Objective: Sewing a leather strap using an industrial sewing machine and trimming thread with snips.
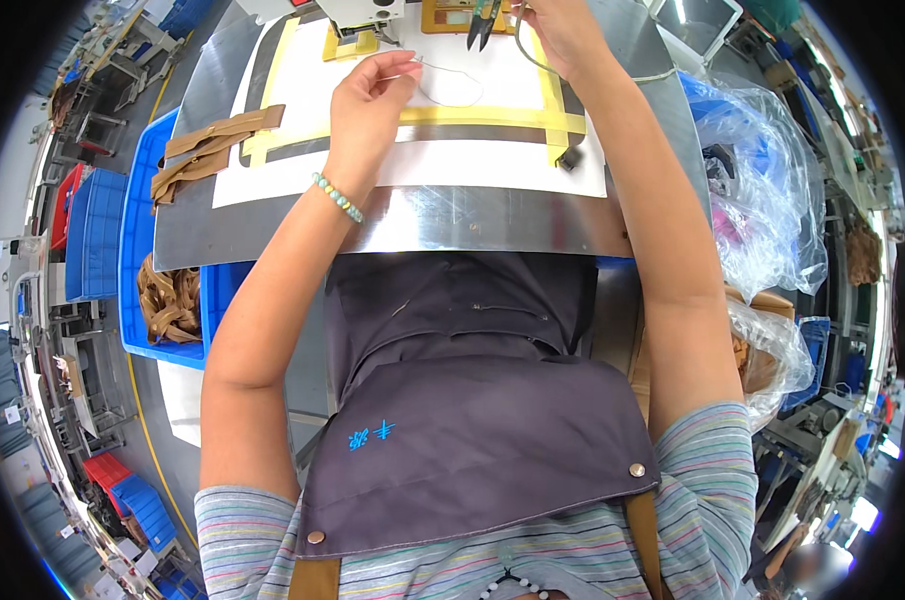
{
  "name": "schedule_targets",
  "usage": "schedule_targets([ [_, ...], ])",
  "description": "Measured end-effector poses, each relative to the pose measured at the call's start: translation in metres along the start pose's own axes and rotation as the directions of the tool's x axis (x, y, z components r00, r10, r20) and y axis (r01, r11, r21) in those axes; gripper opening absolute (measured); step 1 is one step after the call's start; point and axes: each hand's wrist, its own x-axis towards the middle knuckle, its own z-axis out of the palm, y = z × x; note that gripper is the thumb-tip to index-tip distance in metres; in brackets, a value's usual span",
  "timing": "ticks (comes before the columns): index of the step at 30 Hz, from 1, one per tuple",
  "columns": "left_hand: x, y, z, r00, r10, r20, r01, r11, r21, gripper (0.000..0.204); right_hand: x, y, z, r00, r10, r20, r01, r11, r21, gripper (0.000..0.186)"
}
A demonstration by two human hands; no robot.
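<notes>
My left hand (368,105) is closed in a pinch over a white sheet (303,178) edged with yellow tape (473,117). From its fingertips a thin dark thread (463,103) loops to the right. My right hand (565,38) is at the top edge, its fingers curled and partly cut off by the picture. Beside them, black pointed thread snips (483,28) have their tips toward me; the handle end runs out of view. A grey cord (529,58) bends down from these fingers and passes the wrist. Just beyond my left hand is a sewing machine head (373,14).
Brown fabric strips (218,142) lie on the left of the metal table (303,232). A blue bin (163,348) below holds more strips. Clear plastic bags (763,200) bulge at the right. A small black piece (571,158) sits near the sheet's right corner.
</notes>
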Motion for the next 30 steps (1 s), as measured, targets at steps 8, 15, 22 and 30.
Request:
schedule_targets([
  [8,0.0,-0.001,0.02,0.994,-0.077,0.078,0.077,0.997,-0.002,0.044,0.0,0.008,0.001,0.967,0.233,0.103,-0.216,0.964,-0.156,0.02],
  [15,0.01,-0.012,0.006,0.99,-0.123,0.062,0.133,0.974,-0.181,0.033,-0.019,-0.018,0.006,0.976,0.097,0.194,0.009,0.876,-0.482,0.032],
  [22,0.016,-0.013,-0.002,0.991,-0.084,0.101,0.068,0.986,0.155,0.021,-0.006,-0.011,0.011,0.918,0.062,0.392,0.174,0.825,-0.537,0.025],
  [30,0.019,-0.017,0.0,0.991,-0.129,0.028,0.119,0.967,0.227,0.019,-0.014,-0.012,0.025,0.708,0.073,0.703,0.625,0.4,-0.671,0.029],
])
